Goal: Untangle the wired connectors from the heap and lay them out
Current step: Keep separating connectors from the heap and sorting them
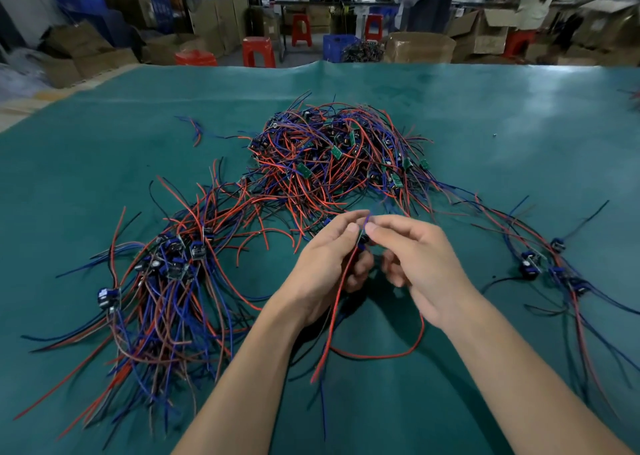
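A big tangled heap [332,156] of red, blue and black wired connectors with small green boards lies at the table's middle. My left hand [329,264] and my right hand [415,260] meet just in front of it, both pinching one wired connector [362,243]. Its red and blue wires [332,323] hang down and loop over the mat toward me. A laid-out group [166,281] of connectors spreads at the left, its wires pointing toward me. A smaller group [550,267] lies at the right.
A green mat [450,115] covers the table. A stray wire pair [195,128] lies at the far left of the heap. Beyond the far edge stand red stools [258,50], cardboard boxes [419,47], a blue crate [337,47] and seated people.
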The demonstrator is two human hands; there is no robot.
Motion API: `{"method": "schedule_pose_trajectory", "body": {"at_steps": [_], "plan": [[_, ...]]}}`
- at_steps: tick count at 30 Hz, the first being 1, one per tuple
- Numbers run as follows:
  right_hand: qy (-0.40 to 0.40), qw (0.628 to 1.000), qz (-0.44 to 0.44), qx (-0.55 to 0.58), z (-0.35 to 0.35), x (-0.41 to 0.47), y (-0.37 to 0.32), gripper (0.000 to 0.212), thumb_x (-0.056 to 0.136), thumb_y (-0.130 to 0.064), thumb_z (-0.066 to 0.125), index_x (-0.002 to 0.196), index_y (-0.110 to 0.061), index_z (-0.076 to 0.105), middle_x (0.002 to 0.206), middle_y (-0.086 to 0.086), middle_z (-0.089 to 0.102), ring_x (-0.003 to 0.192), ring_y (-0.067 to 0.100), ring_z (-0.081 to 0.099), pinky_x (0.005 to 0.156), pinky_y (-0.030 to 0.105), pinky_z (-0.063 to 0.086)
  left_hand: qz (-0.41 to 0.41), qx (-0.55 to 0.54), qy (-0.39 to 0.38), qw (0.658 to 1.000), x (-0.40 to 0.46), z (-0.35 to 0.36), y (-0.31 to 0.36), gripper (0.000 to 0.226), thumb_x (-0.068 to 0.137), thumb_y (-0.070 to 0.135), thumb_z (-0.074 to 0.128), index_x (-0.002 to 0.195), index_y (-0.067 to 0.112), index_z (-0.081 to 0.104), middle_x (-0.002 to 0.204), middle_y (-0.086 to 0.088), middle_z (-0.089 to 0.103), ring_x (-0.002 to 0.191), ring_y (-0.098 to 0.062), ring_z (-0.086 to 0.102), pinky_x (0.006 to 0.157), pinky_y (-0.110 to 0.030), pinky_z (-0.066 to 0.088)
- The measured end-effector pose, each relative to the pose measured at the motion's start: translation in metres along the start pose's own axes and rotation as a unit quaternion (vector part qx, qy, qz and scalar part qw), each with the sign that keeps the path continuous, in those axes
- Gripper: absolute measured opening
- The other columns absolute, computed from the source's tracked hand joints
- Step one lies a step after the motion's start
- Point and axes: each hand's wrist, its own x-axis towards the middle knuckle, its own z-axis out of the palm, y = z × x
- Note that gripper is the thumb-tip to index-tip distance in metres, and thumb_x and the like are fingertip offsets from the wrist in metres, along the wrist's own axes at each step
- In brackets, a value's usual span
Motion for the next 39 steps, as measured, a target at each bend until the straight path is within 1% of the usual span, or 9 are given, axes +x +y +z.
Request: {"method": "schedule_pose_trajectory", "body": {"at_steps": [3, 6, 9, 11, 17, 22, 29, 35, 39], "plan": [[-0.056, 0.991, 0.054, 0.108, 0.002, -0.001, -0.002, 0.007, 0.089, -0.013, 0.071, 0.086, -0.016, 0.077, 0.061, 0.006, 0.055, 0.041, 0.014, 0.053, 0.037, 0.020, 0.023, 0.000, 0.013, -0.016, 1.000, -0.002, 0.002, 0.002, 0.029, 0.108, 0.023, 0.036, 0.132, 0.014, 0.051, 0.060, -0.008, 0.053, 0.049, -0.014, 0.046, 0.045, -0.021, 0.033], [-0.036, 0.986, 0.058, 0.150, -0.002, 0.001, -0.005, 0.004, 0.078, -0.015, 0.076, 0.077, -0.018, 0.074, 0.058, 0.003, 0.053, 0.038, 0.012, 0.047, 0.036, 0.018, 0.027, -0.006, 0.032, -0.038, 0.999, -0.003, 0.001, 0.002, 0.031, 0.107, 0.027, 0.039, 0.126, 0.006, 0.052, 0.075, -0.019, 0.061, 0.056, -0.022, 0.048, 0.052, -0.027, 0.036], [0.043, 0.989, 0.021, 0.139, -0.010, 0.005, -0.005, 0.013, 0.082, -0.007, 0.077, 0.074, -0.015, 0.073, 0.064, -0.001, 0.062, 0.043, 0.007, 0.043, 0.037, 0.018, 0.028, -0.011, 0.060, -0.067, 0.996, -0.004, -0.001, 0.003, 0.019, 0.103, 0.026, 0.048, 0.109, 0.011, 0.059, 0.081, -0.012, 0.070, 0.057, -0.017, 0.055, 0.057, -0.024, 0.042], [0.077, 0.989, 0.000, 0.125, -0.012, 0.007, -0.005, 0.010, 0.082, -0.004, 0.077, 0.077, -0.011, 0.072, 0.065, -0.002, 0.064, 0.044, 0.007, 0.041, 0.038, 0.019, 0.028, -0.006, 0.072, -0.064, 0.995, -0.004, -0.002, 0.001, 0.018, 0.103, 0.019, 0.050, 0.108, 0.007, 0.063, 0.079, -0.008, 0.071, 0.058, -0.012, 0.057, 0.057, -0.020, 0.044], [0.057, 0.993, 0.011, 0.099, -0.016, 0.008, -0.004, 0.020, 0.081, -0.012, 0.081, 0.064, -0.019, 0.074, 0.061, -0.004, 0.061, 0.047, 0.010, 0.047, 0.041, 0.020, 0.032, 0.002, 0.097, -0.051, 0.994, -0.004, -0.002, 0.000, 0.029, 0.099, 0.031, 0.055, 0.092, 0.012, 0.076, 0.067, -0.003, 0.063, 0.055, -0.010, 0.053, 0.054, -0.016, 0.042], [0.053, 0.997, -0.015, 0.053, -0.021, 0.009, -0.002, 0.012, 0.084, -0.010, 0.079, 0.075, -0.016, 0.076, 0.065, -0.001, 0.065, 0.050, 0.011, 0.050, 0.043, 0.020, 0.037, -0.003, 0.083, -0.060, 0.995, -0.003, -0.003, 0.000, 0.033, 0.092, 0.036, 0.056, 0.084, 0.010, 0.073, 0.060, 0.000, 0.057, 0.051, -0.007, 0.045, 0.050, -0.013, 0.037], [0.184, 0.979, -0.081, 0.008, -0.041, 0.017, -0.006, 0.017, 0.084, -0.006, 0.080, 0.070, -0.015, 0.074, 0.063, -0.004, 0.070, 0.047, 0.007, 0.050, 0.042, 0.019, 0.039, 0.010, 0.128, -0.071, 0.989, -0.005, 0.000, 0.001, 0.035, 0.103, 0.026, 0.050, 0.076, 0.015, 0.070, 0.056, 0.002, 0.054, 0.049, -0.004, 0.043, 0.050, -0.012, 0.035], [0.310, 0.943, -0.094, 0.075, -0.067, 0.023, -0.011, 0.017, 0.089, -0.005, 0.075, 0.075, -0.013, 0.070, 0.068, 0.004, 0.067, 0.048, 0.008, 0.051, 0.044, 0.020, 0.042, 0.017, 0.147, -0.086, 0.985, -0.006, 0.000, 0.003, 0.035, 0.103, 0.026, 0.049, 0.077, 0.015, 0.070, 0.057, 0.002, 0.055, 0.050, -0.005, 0.043, 0.051, -0.012, 0.036], [0.382, 0.910, -0.075, 0.143, -0.080, 0.023, -0.011, 0.022, 0.095, -0.011, 0.069, 0.075, -0.016, 0.064, 0.075, 0.008, 0.066, 0.051, 0.013, 0.050, 0.045, 0.022, 0.039, 0.014, 0.091, -0.043, 0.995, -0.005, -0.001, 0.002, 0.032, 0.105, 0.022, 0.046, 0.086, 0.010, 0.070, 0.062, 0.000, 0.059, 0.050, -0.008, 0.048, 0.052, -0.015, 0.038]]}}
